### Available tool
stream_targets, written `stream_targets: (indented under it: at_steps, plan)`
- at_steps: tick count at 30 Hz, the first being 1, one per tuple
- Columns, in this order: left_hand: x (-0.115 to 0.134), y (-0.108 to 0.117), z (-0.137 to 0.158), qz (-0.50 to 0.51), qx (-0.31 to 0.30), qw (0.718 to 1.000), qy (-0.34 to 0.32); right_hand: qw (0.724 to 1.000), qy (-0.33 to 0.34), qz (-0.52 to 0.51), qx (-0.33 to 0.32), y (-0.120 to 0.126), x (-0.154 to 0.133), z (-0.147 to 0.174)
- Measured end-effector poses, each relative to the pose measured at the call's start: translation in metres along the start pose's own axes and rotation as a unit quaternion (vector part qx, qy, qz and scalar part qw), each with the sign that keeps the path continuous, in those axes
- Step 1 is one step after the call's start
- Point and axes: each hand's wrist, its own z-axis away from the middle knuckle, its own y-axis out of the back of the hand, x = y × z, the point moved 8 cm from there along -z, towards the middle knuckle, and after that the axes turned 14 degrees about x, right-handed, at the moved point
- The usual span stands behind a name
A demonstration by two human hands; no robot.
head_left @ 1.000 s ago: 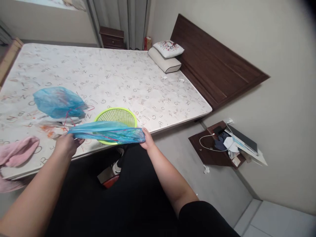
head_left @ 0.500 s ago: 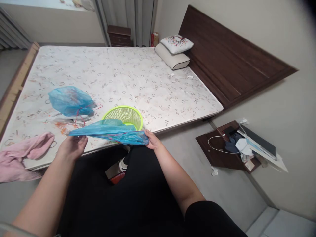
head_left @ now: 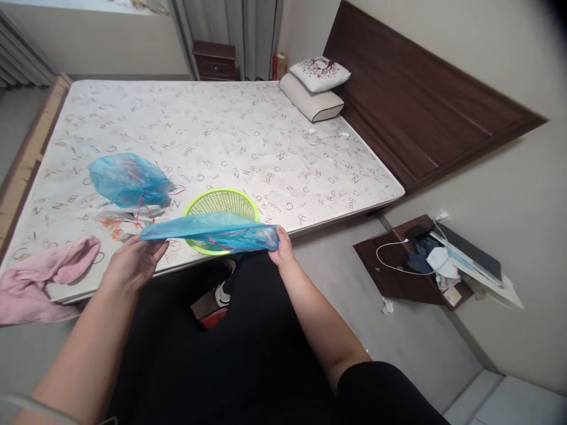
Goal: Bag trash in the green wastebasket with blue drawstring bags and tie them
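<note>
The right hand pinches one end of the blue bag while the left hand meets the other, its grip indeterminable, presumably supporting both ends so the bag spans lengthwise between the hands, before the basket.

blue bag: shifted right | hands: followed right | green basket: more near rim showing

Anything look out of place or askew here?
Yes: the pink cloth hangs partly off the mattress, a crumpled white scrap lies loose on the floor, and a flat white item juts past the cluttered nightstand, as if carelessly piled.
</note>
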Motion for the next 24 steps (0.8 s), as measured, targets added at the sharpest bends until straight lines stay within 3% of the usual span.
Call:
stream_targets:
  at_steps: [9,13,17,20,22,24]
  plan:
    - [0.007,-0.004,0.014,0.045,-0.064,0.996,-0.042,0.999,0.028,0.038,0.026,-0.002,0.011,-0.008]
    - [-0.026,-0.007,0.010,-0.011,-0.119,0.991,0.053,0.995,0.051,0.074,0.043,0.004,0.010,-0.014]
    - [-0.062,0.010,-0.007,-0.086,-0.060,0.991,0.087,0.988,0.057,0.144,0.022,0.003,0.016,-0.017]
    - [-0.060,0.017,-0.022,-0.201,-0.082,0.976,-0.034,0.975,0.099,0.198,0.033,0.003,0.014,-0.021]
    - [-0.047,0.018,-0.028,-0.322,-0.111,0.927,-0.158,0.961,0.141,0.230,0.058,0.003,0.007,-0.027]
    - [-0.034,0.022,-0.036,-0.435,-0.087,0.860,-0.253,0.943,0.183,0.265,0.078,0.000,-0.003,-0.032]
